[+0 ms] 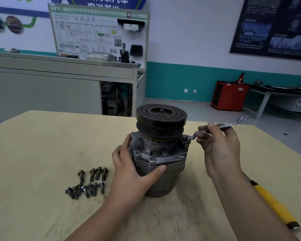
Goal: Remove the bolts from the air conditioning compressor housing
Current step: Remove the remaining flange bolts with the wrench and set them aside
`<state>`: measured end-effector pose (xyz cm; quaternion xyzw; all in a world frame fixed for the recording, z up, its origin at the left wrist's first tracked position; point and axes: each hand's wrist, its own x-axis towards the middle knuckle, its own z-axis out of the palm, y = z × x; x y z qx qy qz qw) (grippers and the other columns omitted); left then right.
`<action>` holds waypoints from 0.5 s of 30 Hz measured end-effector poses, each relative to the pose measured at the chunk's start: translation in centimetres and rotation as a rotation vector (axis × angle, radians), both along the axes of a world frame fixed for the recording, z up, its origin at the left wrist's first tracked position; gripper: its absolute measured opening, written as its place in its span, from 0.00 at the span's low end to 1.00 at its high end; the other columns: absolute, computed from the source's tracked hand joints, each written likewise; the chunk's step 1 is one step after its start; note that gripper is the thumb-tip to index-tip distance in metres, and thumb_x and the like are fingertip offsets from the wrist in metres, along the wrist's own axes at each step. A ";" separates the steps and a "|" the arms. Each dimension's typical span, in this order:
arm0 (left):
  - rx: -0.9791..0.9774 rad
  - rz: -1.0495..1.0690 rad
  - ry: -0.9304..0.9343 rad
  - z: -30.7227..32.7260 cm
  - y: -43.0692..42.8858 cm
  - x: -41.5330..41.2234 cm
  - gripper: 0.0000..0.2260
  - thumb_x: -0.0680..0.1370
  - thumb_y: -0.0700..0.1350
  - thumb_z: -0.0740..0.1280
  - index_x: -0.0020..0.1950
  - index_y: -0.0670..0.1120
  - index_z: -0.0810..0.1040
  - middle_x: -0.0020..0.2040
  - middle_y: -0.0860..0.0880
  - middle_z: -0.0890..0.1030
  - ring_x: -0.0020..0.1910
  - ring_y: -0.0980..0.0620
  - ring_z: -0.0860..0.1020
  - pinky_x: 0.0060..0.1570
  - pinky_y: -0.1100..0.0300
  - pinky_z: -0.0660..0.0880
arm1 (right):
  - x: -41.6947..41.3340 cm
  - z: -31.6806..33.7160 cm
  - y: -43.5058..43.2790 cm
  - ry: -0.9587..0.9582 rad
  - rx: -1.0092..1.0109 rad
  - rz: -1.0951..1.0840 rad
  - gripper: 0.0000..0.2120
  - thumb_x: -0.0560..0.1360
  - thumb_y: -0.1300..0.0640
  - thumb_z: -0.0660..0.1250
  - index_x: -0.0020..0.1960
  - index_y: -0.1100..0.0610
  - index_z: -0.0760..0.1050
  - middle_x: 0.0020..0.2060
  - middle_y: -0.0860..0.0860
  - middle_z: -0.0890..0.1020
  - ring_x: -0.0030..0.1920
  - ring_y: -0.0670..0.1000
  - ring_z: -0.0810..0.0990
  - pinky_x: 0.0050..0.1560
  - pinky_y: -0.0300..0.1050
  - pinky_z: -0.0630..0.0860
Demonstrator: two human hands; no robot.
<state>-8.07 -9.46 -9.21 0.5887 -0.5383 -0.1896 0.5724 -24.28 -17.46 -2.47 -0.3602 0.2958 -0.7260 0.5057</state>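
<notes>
left hand (129,164) grips compressor (163,150); right hand (219,145) holds wrench (233,124)

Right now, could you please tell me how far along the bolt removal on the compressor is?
Mostly done, it seems: many loose bolts lie on the table left of the compressor. In hand: the left hand grips it while the right hand holds a wrench on a bolt at the right flange edge, its thread partly showing. Left: that bolt; any at the back are hidden.
</notes>
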 end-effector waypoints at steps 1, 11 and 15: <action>0.003 0.001 -0.001 0.0 0.0 0.0 0.52 0.55 0.71 0.66 0.75 0.61 0.48 0.62 0.64 0.56 0.54 0.87 0.53 0.60 0.69 0.58 | 0.0 -0.2 0.6 0.021 -0.034 -0.027 0.07 0.79 0.65 0.61 0.43 0.59 0.68 0.32 0.55 0.79 0.27 0.48 0.79 0.29 0.38 0.76; 0.006 -0.002 -0.010 0.0 0.0 0.1 0.53 0.55 0.72 0.65 0.75 0.60 0.48 0.62 0.64 0.55 0.52 0.87 0.54 0.60 0.67 0.59 | 0.4 -2.5 3.8 0.499 -0.372 -0.328 0.11 0.76 0.65 0.66 0.41 0.52 0.70 0.38 0.48 0.83 0.37 0.48 0.84 0.39 0.42 0.81; 0.002 0.002 -0.009 0.0 0.0 0.0 0.53 0.55 0.71 0.65 0.75 0.60 0.48 0.63 0.63 0.55 0.53 0.89 0.51 0.60 0.68 0.59 | 0.5 -3.6 4.3 0.617 -0.484 -0.388 0.11 0.75 0.64 0.66 0.41 0.49 0.71 0.37 0.48 0.81 0.39 0.44 0.83 0.41 0.38 0.80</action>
